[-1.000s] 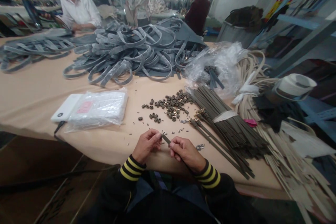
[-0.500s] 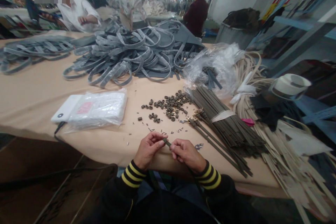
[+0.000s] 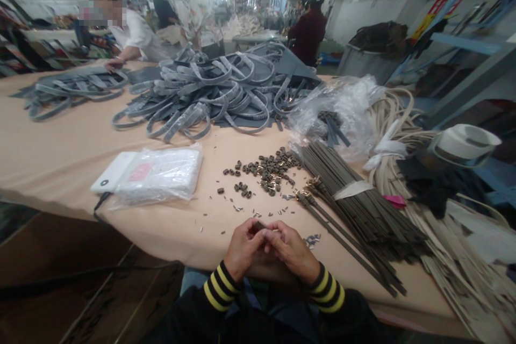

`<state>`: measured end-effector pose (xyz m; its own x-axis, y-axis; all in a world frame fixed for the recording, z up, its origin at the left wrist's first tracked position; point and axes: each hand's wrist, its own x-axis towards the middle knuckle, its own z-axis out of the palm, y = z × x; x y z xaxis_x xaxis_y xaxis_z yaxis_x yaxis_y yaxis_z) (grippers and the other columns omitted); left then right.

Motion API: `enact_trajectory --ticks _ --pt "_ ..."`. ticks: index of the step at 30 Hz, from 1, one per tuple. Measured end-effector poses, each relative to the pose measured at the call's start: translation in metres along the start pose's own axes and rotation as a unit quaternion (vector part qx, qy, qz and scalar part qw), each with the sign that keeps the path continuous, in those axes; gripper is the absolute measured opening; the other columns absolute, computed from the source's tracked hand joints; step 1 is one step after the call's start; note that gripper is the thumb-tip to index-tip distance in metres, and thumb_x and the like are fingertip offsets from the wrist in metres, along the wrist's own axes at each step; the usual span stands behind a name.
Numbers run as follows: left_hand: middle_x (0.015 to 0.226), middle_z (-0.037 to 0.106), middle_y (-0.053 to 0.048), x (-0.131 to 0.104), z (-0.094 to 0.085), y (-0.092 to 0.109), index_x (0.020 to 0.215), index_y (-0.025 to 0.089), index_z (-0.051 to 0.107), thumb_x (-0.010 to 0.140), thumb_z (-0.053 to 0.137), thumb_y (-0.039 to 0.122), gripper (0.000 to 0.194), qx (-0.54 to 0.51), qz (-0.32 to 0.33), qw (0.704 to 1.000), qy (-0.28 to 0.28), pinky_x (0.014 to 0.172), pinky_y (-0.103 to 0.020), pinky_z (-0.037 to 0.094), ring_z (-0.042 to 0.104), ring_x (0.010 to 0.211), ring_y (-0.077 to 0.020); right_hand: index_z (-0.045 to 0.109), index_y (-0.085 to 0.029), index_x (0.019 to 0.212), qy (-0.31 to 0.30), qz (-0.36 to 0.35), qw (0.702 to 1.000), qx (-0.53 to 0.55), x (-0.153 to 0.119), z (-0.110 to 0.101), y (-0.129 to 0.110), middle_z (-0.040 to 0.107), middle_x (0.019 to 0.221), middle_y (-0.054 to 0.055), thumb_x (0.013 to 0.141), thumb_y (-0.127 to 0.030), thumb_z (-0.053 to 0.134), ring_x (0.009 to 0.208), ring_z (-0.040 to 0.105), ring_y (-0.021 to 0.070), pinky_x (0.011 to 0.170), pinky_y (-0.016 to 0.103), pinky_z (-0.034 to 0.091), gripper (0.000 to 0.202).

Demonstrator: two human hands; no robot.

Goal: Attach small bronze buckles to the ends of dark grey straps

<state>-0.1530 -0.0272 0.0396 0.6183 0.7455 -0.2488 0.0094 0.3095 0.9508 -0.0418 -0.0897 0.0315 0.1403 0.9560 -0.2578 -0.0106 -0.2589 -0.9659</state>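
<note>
My left hand (image 3: 244, 247) and my right hand (image 3: 291, 250) meet at the table's front edge, fingers closed on a dark olive strap (image 3: 260, 224). Only a short piece of it shows between the fingertips; the rest is hidden by the hands. Beyond them lies a scattered pile of small olive loops (image 3: 270, 171), some with gold-coloured metal. Small metal bits (image 3: 282, 210) are strewn nearer to me. Right of the pile rests a bundle of olive straps (image 3: 355, 199) with a pale band around it, and a few single straps (image 3: 342, 236) with gold fittings lie alongside.
Grey straps (image 3: 209, 91) are heaped at the back of the table (image 3: 141, 236). A plastic-wrapped white packet (image 3: 161, 174) lies left. Clear plastic (image 3: 342, 107), beige cords (image 3: 397, 123) and a white roll (image 3: 463, 145) stand right. A person in white (image 3: 137, 43) reaches over the far left.
My hands have come closer together, and less of the strap shows between them. The view has shifted, so the table's things appear lower and further right. The person in white has extended an arm onto the straps.
</note>
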Motion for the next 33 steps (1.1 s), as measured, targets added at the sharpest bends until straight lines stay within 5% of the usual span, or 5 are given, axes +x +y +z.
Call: enact_trajectory --ticks 10,14,19,26,33 --pt "0.062 0.057 -0.002 0.039 -0.007 0.016 0.073 0.015 0.057 0.076 0.046 0.032 0.02 0.224 0.105 0.969 -0.011 0.06 -0.025 0.041 0.053 0.06 -0.0142 0.04 -0.017 0.069 0.034 -0.003 0.998 0.045 0.003 -0.023 -0.004 0.054 0.057 -0.003 0.075 -0.034 0.043 0.034 0.033 0.0025 0.034 0.017 0.023 0.019" --pt "0.102 0.055 -0.01 0.078 0.003 0.028 0.098 0.016 0.055 0.079 0.04 0.02 0.024 0.439 0.312 0.842 -0.021 0.086 -0.033 0.035 0.047 0.097 -0.0207 0.041 -0.017 0.068 0.105 -0.002 0.99 0.092 0.006 -0.03 -0.004 0.037 0.039 -0.01 0.076 -0.034 0.043 0.03 0.024 0.003 0.03 0.016 0.018 0.019" --pt "0.094 0.052 -0.011 0.103 -0.004 0.023 0.089 0.013 0.056 0.078 0.039 0.012 0.02 0.623 0.33 0.708 -0.035 0.077 -0.037 0.039 0.044 0.086 -0.0219 0.042 -0.017 0.068 0.119 0.005 0.986 0.117 0.007 -0.034 -0.004 0.033 0.036 -0.011 0.075 -0.036 0.044 0.029 0.023 0.0027 0.028 0.014 0.016 0.02" --pt "0.086 0.05 -0.009 0.093 -0.035 0.023 0.077 0.013 0.053 0.078 0.037 0.01 0.017 0.647 0.33 0.687 -0.013 0.072 -0.033 0.04 0.042 0.08 -0.0192 0.043 -0.016 0.068 0.108 -0.007 0.985 0.131 0.01 -0.036 -0.001 0.037 0.04 -0.009 0.076 -0.037 0.044 0.029 0.024 0.0018 0.027 0.013 0.018 0.022" --pt "0.088 0.053 -0.009 0.109 0.001 0.036 0.087 0.014 0.054 0.081 0.035 0.012 0.02 0.684 0.299 0.656 -0.108 0.074 -0.033 0.039 0.044 0.083 -0.0198 0.042 -0.017 0.067 0.103 -0.002 0.987 0.124 0.011 -0.036 -0.003 0.032 0.037 -0.01 0.074 -0.044 0.045 0.029 0.023 0.0029 0.028 0.014 0.017 0.028"
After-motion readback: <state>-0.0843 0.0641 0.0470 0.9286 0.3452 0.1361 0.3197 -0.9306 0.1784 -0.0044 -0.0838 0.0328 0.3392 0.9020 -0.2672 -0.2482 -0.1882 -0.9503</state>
